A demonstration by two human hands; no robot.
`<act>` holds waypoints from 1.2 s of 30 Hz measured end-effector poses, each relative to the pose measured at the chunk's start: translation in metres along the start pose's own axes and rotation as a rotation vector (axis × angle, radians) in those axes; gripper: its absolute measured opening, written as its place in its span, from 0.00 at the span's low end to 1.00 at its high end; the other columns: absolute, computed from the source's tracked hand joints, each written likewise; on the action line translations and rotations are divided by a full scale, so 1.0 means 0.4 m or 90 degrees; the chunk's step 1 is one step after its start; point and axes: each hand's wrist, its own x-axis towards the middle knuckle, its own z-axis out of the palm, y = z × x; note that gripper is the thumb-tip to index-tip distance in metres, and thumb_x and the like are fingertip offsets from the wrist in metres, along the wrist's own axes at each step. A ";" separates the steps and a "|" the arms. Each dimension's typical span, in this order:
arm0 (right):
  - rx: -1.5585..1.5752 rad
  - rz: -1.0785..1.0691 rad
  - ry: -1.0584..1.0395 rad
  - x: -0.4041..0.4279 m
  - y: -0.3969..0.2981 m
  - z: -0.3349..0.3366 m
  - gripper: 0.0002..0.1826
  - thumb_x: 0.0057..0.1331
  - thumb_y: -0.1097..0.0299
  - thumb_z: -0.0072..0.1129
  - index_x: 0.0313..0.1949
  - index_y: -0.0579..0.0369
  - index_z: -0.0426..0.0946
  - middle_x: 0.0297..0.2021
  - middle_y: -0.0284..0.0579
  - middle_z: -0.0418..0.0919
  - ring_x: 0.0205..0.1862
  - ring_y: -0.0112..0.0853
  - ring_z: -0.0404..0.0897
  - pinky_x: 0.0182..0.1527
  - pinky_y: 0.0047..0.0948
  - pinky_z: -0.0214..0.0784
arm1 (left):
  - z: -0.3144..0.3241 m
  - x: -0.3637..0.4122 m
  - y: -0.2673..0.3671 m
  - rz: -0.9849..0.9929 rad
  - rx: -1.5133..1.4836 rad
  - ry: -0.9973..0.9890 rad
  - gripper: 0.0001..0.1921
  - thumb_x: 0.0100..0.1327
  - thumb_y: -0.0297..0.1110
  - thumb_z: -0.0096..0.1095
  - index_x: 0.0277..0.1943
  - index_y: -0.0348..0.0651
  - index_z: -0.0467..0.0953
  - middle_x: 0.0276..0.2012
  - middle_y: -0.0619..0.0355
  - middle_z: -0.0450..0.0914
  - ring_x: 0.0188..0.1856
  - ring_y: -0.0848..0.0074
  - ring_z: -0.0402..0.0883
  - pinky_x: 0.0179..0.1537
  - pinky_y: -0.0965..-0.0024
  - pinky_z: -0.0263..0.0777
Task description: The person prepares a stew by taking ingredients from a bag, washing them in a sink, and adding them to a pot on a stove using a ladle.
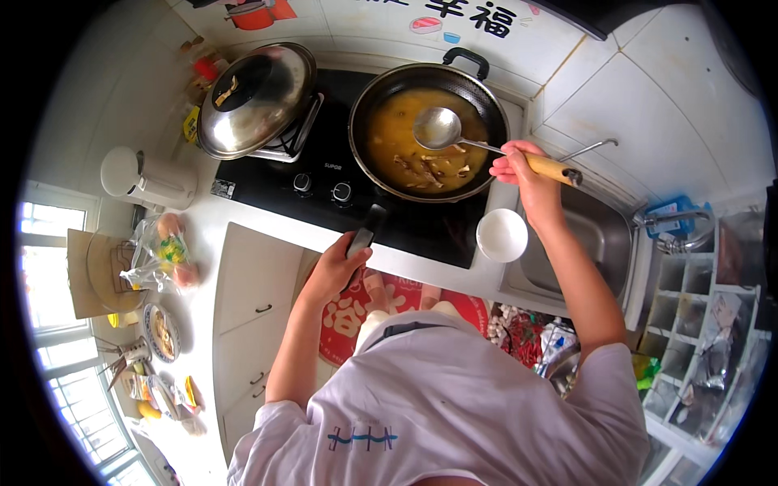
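Observation:
A deep black wok (430,193) sits on the right burner of a black glass gas hob (255,188). Yellowish broth (389,133) fills its lower part, with brown, stringy pieces (428,173) of food in it. My left hand (337,264) grips the wok's long black handle (361,237). In my right hand (530,176) is the wooden handle of a metal ladle (437,129), some fingers held loosely apart. The ladle's bowl is over the broth; whether it touches the surface I cannot tell. A white bowl (502,236) stands on the counter below my right wrist.
A domed steel lid (267,115) covers the left burner. To the right is a steel sink (577,243) with a tap (674,219). A white jug-like appliance (149,176), bagged produce (173,249) and a patterned dish of food (161,334) line the left counter.

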 end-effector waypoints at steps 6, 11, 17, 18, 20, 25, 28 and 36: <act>-0.078 -0.012 -0.037 0.037 0.002 0.045 0.10 0.66 0.66 0.49 0.41 0.60 0.72 0.31 0.42 0.77 0.31 0.26 0.79 0.36 0.22 0.72 | -0.001 0.002 -0.011 0.013 -0.021 -0.001 0.18 0.63 0.36 0.57 0.52 0.35 0.67 0.22 0.63 0.69 0.21 0.86 0.66 0.21 0.81 0.60; -0.087 -0.021 -0.053 0.046 -0.004 0.089 0.09 0.66 0.67 0.49 0.40 0.60 0.72 0.30 0.41 0.77 0.31 0.25 0.79 0.36 0.22 0.72 | -0.002 -0.001 -0.003 0.019 0.041 0.006 0.20 0.63 0.38 0.57 0.53 0.35 0.66 0.25 0.63 0.70 0.26 0.84 0.67 0.27 0.80 0.63; -0.070 -0.012 -0.070 0.056 0.009 0.147 0.07 0.64 0.69 0.51 0.38 0.59 0.74 0.29 0.40 0.78 0.30 0.25 0.79 0.35 0.21 0.71 | -0.007 0.002 -0.007 0.023 0.066 -0.001 0.20 0.63 0.40 0.57 0.52 0.36 0.67 0.28 0.61 0.72 0.30 0.81 0.69 0.33 0.77 0.65; -0.071 -0.012 -0.070 0.060 0.014 0.155 0.07 0.64 0.69 0.51 0.38 0.59 0.74 0.29 0.40 0.78 0.30 0.25 0.79 0.35 0.21 0.71 | -0.007 0.003 -0.011 0.041 0.077 0.008 0.20 0.63 0.40 0.57 0.52 0.36 0.67 0.28 0.60 0.72 0.31 0.80 0.69 0.34 0.77 0.65; -0.085 -0.028 -0.105 0.067 0.024 0.168 0.10 0.66 0.67 0.48 0.41 0.61 0.72 0.31 0.43 0.78 0.31 0.26 0.79 0.36 0.22 0.72 | -0.007 0.002 -0.008 0.043 0.075 0.006 0.20 0.63 0.40 0.57 0.52 0.36 0.67 0.28 0.60 0.72 0.31 0.80 0.69 0.34 0.77 0.65; -0.060 -0.016 -0.119 0.072 0.025 0.195 0.10 0.66 0.67 0.49 0.41 0.61 0.72 0.31 0.44 0.78 0.31 0.27 0.80 0.35 0.22 0.72 | -0.010 0.008 -0.008 0.028 0.075 -0.013 0.21 0.64 0.39 0.56 0.55 0.36 0.66 0.25 0.64 0.69 0.25 0.86 0.67 0.27 0.82 0.63; 0.041 0.050 -0.067 0.066 0.024 0.181 0.11 0.64 0.65 0.51 0.40 0.60 0.73 0.30 0.45 0.78 0.32 0.29 0.80 0.36 0.23 0.73 | -0.012 0.009 -0.012 0.033 0.070 -0.027 0.21 0.64 0.38 0.56 0.55 0.36 0.65 0.24 0.64 0.69 0.23 0.86 0.66 0.25 0.81 0.62; 0.179 0.128 0.013 0.029 -0.009 0.057 0.13 0.63 0.63 0.53 0.43 0.58 0.71 0.32 0.48 0.78 0.35 0.35 0.81 0.40 0.27 0.72 | -0.011 0.006 -0.003 0.007 0.057 -0.031 0.21 0.64 0.37 0.56 0.55 0.35 0.64 0.24 0.64 0.69 0.22 0.86 0.66 0.24 0.81 0.62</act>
